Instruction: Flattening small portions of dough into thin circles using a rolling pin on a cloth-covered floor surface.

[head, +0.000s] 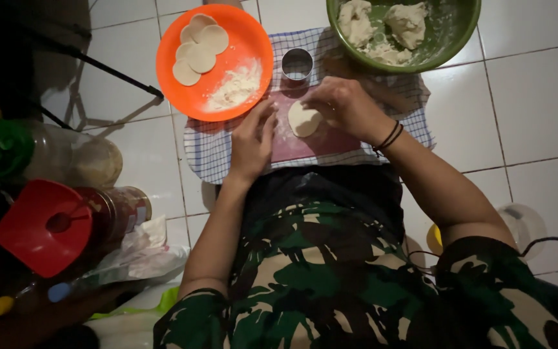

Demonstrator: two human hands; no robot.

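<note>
Camouflage lap below, both hands press a dough round.

On the pink board, the right hand touches a round dough disc while the left hand rests flat just left of it, the orange plate beyond the board's left corner.

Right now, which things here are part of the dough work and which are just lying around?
In use: dough disc under the right hand, left hand on the pink mat, round metal cutter, orange plate of cut discs, green bowl of dough.

Lying about: red funnel, plastic jars, crumpled bag.
</note>
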